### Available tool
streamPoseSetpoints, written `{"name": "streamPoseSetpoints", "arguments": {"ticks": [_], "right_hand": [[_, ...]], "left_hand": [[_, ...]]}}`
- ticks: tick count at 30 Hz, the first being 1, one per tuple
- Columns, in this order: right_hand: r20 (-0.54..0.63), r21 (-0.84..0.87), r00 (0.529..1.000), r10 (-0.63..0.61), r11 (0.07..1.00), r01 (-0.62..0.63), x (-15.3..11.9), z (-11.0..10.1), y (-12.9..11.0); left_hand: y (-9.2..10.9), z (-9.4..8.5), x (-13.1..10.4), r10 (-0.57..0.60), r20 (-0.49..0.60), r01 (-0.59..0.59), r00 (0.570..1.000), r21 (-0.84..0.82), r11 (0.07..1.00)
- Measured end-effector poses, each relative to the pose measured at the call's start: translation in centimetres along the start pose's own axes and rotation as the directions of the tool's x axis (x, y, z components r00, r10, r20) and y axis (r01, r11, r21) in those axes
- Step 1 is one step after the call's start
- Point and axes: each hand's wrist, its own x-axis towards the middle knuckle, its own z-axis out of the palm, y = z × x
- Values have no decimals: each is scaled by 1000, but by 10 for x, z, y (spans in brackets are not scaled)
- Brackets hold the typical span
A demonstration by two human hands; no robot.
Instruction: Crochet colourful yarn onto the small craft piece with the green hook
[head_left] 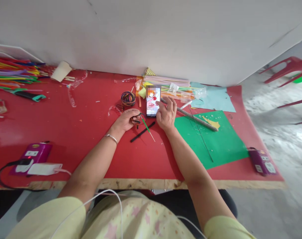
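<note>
My left hand (129, 120) is closed on a thin green stick (147, 126) with a pale bare end, which points down and right. Some dark and orange yarn (136, 125) hangs at the same fingers. A phone (153, 106) stands or lies in front of me with a lit picture on its screen. My right hand (167, 113) reaches its index finger onto that screen, the other fingers loosely apart. Between my hands lies a black fuzzy strip (142, 132). Just beyond my left hand sits a ball of multicoloured yarn (128, 98).
A green sheet (195, 146) bears a grey rod (203, 122) and a thin dark wire (203, 141). Purple power strips (38, 154) lie at both sides. Coloured pipe cleaners (14, 73) and scissors (29, 95) are at left. A wall (141, 36) closes off the back.
</note>
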Motion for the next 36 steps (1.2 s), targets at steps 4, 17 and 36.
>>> {"name": "streamPoseSetpoints", "arguments": {"ticks": [4, 17, 36], "right_hand": [[-6, 11, 1000, -10, 1000, 10, 0, 1, 2], [90, -11, 996, -7, 1000, 8, 1, 2, 1], [-86, 77, 996, 13, 997, -6, 0, 0, 3]], "left_hand": [[-1, -1, 1, 6, 1, -6, 1000, -1, 1000], [-2, -2, 2, -10, -32, 10, 999, -12, 1000], [0, 0, 2, -32, -89, 30, 996, -25, 999]]}}
